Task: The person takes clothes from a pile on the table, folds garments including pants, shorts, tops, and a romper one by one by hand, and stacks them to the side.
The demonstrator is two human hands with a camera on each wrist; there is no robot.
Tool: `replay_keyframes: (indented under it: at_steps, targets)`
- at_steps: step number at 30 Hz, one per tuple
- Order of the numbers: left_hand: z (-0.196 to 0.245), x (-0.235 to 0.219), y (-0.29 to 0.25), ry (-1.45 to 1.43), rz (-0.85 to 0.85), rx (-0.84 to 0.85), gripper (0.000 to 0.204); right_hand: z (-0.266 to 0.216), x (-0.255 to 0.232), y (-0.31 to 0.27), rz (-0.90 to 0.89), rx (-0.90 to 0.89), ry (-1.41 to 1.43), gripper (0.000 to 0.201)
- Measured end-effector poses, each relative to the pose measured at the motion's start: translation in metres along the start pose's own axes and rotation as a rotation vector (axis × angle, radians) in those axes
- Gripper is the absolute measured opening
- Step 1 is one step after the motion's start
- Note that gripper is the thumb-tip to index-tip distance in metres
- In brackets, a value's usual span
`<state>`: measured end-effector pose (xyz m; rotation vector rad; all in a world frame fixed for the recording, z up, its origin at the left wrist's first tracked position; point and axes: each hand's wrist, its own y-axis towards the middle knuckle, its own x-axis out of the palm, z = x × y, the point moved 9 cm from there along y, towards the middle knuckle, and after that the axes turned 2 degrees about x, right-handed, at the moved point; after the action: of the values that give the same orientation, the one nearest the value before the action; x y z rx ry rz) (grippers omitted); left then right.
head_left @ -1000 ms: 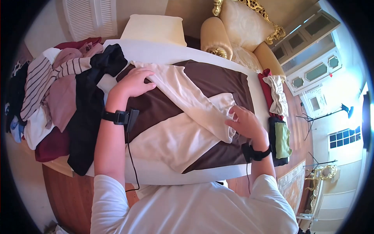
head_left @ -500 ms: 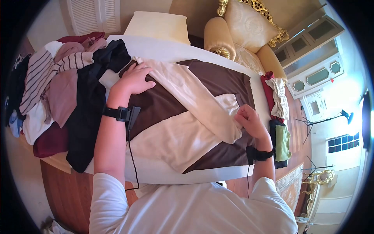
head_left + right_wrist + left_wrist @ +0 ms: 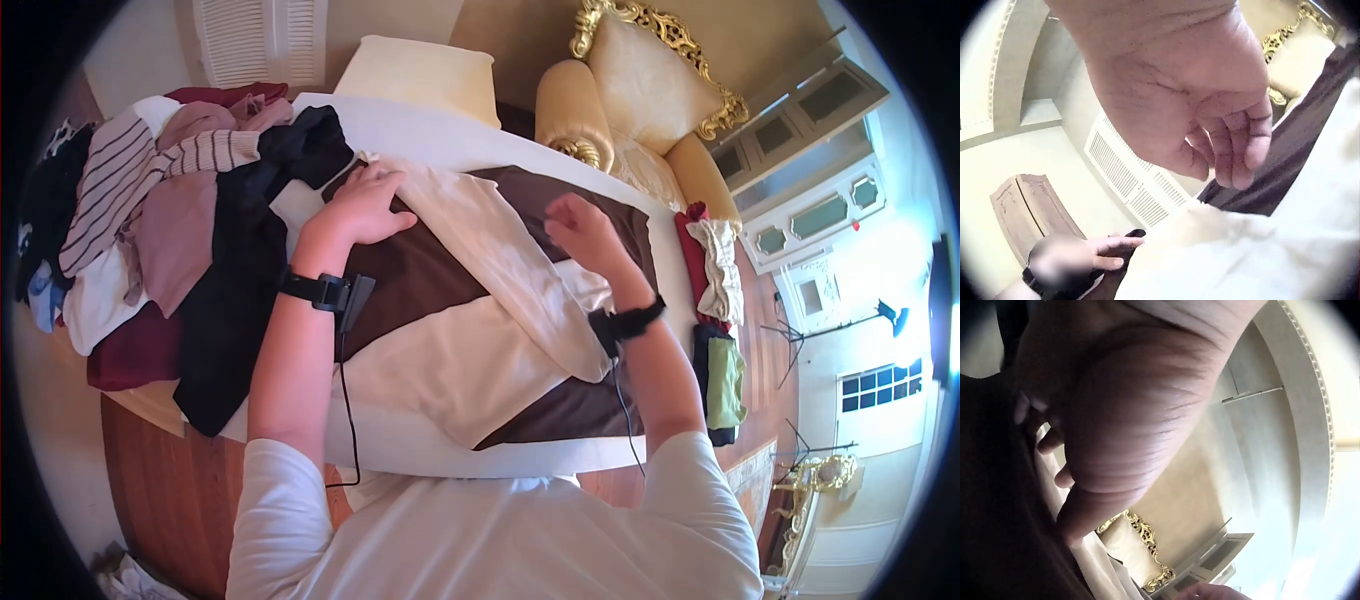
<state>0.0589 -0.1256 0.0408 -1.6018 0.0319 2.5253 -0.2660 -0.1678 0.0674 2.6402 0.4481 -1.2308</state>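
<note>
A cream garment point(image 3: 450, 370) lies over a dark brown one point(image 3: 415, 275) on the white table, one cream sleeve point(image 3: 490, 250) running diagonally across. My left hand point(image 3: 368, 205) rests at the upper left end of that sleeve, fingers spread on the cloth; in the left wrist view the left hand's point(image 3: 1129, 419) fingertips touch fabric. Above the brown cloth, right of the sleeve, my right hand point(image 3: 588, 232) is raised. The right wrist view shows the right hand point(image 3: 1191, 106) with loosely curled fingers, holding nothing, over the cream cloth point(image 3: 1241, 256).
A heap of clothes, with a striped knit point(image 3: 110, 200) and a black garment point(image 3: 235, 290), covers the table's left end. Folded red, white and green pieces point(image 3: 725, 385) lie at the right edge. A gold armchair point(image 3: 640, 90) and a cream box-like piece point(image 3: 420, 75) stand behind.
My right hand has come off the sleeve's lower right end and moved up and left above the cloth. My left hand stays at the sleeve's upper end. The view has shifted slightly.
</note>
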Motion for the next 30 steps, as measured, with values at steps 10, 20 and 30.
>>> replay_keyframes:
  at_steps: [10, 20, 30]
  targets:
    - [-0.005, -0.006, -0.004, -0.054, 0.017, -0.018, 0.074, -0.027, 0.046, 0.124, 0.103, 0.119, 0.368, 0.083]
    - [-0.014, -0.002, -0.003, 0.069, 0.044, -0.145, 0.071, -0.061, 0.034, 0.09, 0.297, -0.275, -0.262, 0.058]
    - [-0.017, 0.001, -0.002, 0.063, 0.007, -0.174, 0.078, -0.031, 0.073, 0.066, -0.152, -0.062, -0.547, 0.083]
